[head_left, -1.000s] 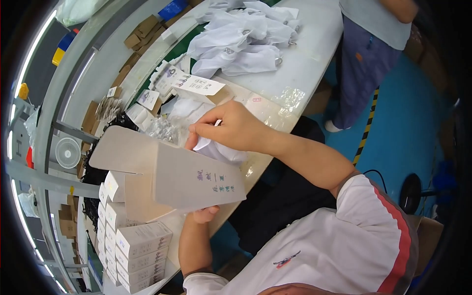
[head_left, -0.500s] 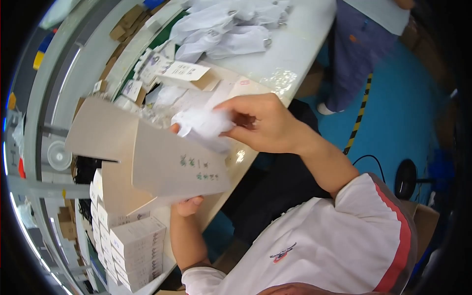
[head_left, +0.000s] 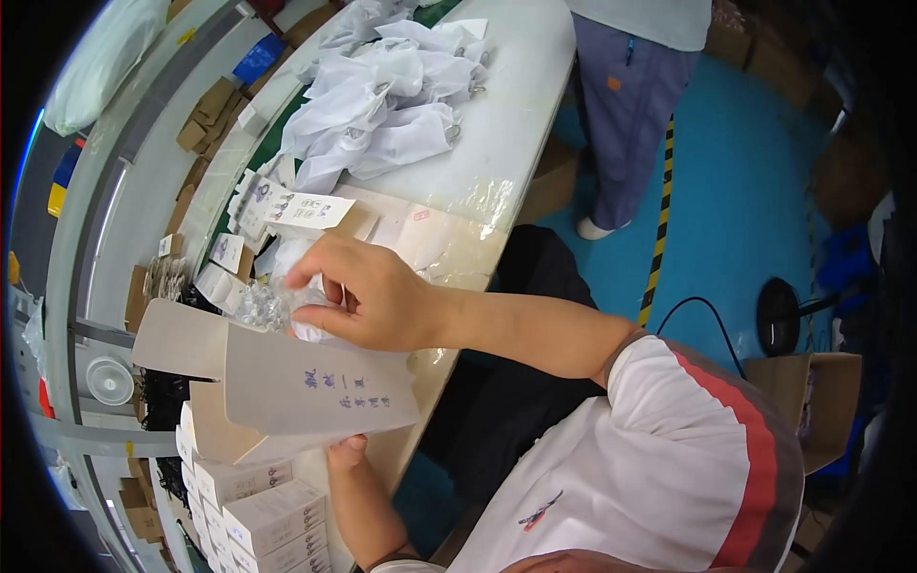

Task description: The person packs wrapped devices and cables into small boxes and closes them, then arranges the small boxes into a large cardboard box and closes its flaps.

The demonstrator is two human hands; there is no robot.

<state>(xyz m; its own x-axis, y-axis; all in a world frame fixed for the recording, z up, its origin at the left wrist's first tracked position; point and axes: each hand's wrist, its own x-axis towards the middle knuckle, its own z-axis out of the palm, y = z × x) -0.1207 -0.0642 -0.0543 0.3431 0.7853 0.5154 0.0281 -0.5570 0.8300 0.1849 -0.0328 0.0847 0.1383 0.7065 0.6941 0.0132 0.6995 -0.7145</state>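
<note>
My left hand [head_left: 349, 451] grips the lower edge of an open white cardboard box [head_left: 320, 387] with handwritten characters on its side; most of its fingers are hidden behind the box. The box is tilted, its long flap sticking out to the left. Over the box's upper edge is my right hand [head_left: 353, 291], fingers curled, with a gap between thumb and forefinger and nothing visibly gripped. White material [head_left: 308, 330] shows just under its thumb. Beside it lie small clear plastic packets [head_left: 258, 307].
White mesh bags [head_left: 382, 95] are heaped on the table [head_left: 511, 86]. Printed small boxes [head_left: 310, 212] lie beyond my right hand, and stacked white boxes [head_left: 272, 520] stand at lower left. Another person [head_left: 635, 95] stands beyond the table. A metal frame [head_left: 86, 220] runs along the left.
My right hand first drew back from the box with white material, blurred, at its fingers, then came back over the box's upper edge. My left hand still holds the box. The view has shifted.
</note>
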